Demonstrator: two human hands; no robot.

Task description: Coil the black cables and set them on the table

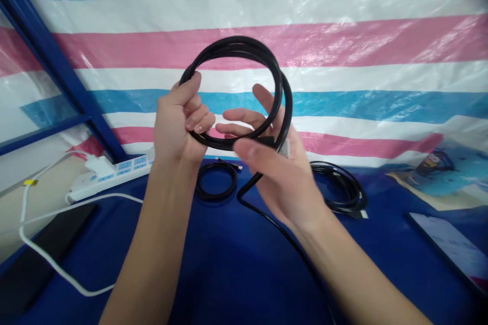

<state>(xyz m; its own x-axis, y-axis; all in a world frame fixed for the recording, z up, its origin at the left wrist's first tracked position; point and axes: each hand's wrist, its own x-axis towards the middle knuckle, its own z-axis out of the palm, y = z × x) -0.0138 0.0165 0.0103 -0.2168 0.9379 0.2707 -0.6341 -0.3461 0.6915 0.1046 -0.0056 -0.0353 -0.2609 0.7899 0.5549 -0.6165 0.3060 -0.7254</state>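
A thick black cable, wound into a coil of a few loops, is held up above the desk between both hands. My left hand is closed round the coil's left side, its fingers curled in. My right hand cradles the lower right of the coil, thumb across the front and the other fingers loosely spread behind the loops. A connector with a pale metal end rests against the right palm, partly hidden by the thumb. From below the right hand, a length of cable trails down toward the front of the desk.
On the blue desk lie a small coiled black cable and a larger coil. A white power strip with white cords stands left, near a black flat object. A tablet-like device lies right. Striped sheeting hangs behind.
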